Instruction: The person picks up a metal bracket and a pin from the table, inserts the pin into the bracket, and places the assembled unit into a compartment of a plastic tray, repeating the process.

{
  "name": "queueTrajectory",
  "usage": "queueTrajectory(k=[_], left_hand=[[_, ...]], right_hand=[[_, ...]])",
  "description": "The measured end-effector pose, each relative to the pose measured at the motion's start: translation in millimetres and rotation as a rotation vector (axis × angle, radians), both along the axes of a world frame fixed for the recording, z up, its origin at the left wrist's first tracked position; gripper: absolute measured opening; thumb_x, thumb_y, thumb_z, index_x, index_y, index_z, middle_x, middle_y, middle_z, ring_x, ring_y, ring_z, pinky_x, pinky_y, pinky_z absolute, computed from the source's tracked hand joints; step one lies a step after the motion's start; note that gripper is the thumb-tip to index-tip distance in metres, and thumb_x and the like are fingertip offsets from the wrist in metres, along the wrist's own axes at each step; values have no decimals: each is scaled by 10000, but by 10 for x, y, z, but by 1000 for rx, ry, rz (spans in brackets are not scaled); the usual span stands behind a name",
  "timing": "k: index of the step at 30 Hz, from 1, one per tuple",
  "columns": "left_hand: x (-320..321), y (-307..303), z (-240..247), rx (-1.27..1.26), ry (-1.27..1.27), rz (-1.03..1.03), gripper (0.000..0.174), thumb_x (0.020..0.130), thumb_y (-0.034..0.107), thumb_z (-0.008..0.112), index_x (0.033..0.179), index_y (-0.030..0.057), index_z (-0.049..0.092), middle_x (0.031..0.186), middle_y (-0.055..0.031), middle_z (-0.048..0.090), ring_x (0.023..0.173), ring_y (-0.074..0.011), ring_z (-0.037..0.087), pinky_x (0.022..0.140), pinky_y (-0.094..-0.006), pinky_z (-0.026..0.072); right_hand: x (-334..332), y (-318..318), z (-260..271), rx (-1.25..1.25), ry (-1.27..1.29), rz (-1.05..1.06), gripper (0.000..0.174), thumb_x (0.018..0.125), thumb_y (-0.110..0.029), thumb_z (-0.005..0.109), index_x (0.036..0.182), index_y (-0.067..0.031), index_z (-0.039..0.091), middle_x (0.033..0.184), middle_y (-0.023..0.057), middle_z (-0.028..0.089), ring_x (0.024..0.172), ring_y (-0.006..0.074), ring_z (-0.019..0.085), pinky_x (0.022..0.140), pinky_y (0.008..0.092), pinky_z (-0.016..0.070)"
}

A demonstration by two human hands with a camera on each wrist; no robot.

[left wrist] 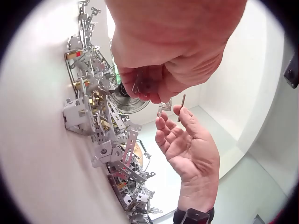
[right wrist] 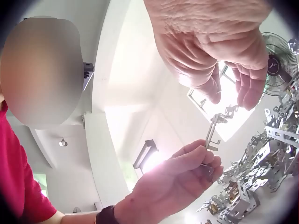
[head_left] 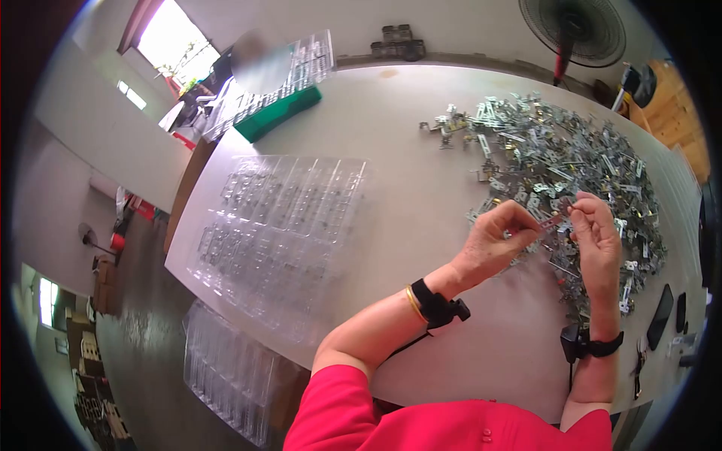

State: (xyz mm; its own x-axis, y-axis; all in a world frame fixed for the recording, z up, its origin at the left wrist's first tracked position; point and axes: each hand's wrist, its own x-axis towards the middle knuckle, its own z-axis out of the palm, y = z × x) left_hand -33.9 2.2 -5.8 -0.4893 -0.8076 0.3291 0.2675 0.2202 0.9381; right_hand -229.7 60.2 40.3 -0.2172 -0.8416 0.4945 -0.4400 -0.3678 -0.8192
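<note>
My left hand [head_left: 487, 244] pinches a slim metal bracket [right wrist: 213, 129] between thumb and fingers; its hooked far end sticks out toward the other hand. A second small dark metal piece [right wrist: 207, 171] shows among the left fingers in the right wrist view. Facing it, my right hand [head_left: 599, 248] holds a thin metal pin [left wrist: 182, 107] at the tips of thumb and index finger, its other fingers loosely bent close to the bracket's end. Both hands are raised over the near side of a large heap of metal brackets [head_left: 556, 150].
Clear plastic compartment trays [head_left: 301, 188] lie on the white table [head_left: 398, 143] to the left, with small parts in them. A green box [head_left: 278, 113] stands at the far left corner. More clear trays [head_left: 226, 368] sit below the table edge. Black objects [head_left: 660, 316] lie at right.
</note>
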Motion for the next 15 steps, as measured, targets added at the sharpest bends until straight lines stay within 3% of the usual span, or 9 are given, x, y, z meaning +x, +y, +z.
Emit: queueTrajectory(k=[2, 5, 15], left_hand=[[11, -10, 6, 110, 57, -68, 130, 933, -3, 690, 1052, 20, 646, 980, -5, 672, 890, -59, 621, 789, -240, 518], [30, -35, -1, 233, 126, -165, 143, 945, 8, 695, 1071, 20, 629, 985, -9, 670, 903, -57, 627, 806, -239, 534], [7, -29, -36, 291, 195, -272, 167, 950, 47, 710, 1080, 32, 606, 1007, -4, 653, 934, -65, 625, 838, -244, 534]], right_hand=[[-31, 40, 49, 174, -120, 31, 82, 1029, -130, 617, 1080, -80, 657, 1154, -8, 653, 918, 53, 583, 733, 215, 451], [-53, 56, 99, 227, -102, 23, 107, 1038, -169, 610, 1094, -99, 669, 1171, -8, 667, 934, 48, 599, 727, 210, 454], [7, 76, 108, 302, -224, 115, 132, 1054, -173, 578, 1087, -61, 641, 1000, 2, 662, 782, 62, 621, 658, 229, 540]])
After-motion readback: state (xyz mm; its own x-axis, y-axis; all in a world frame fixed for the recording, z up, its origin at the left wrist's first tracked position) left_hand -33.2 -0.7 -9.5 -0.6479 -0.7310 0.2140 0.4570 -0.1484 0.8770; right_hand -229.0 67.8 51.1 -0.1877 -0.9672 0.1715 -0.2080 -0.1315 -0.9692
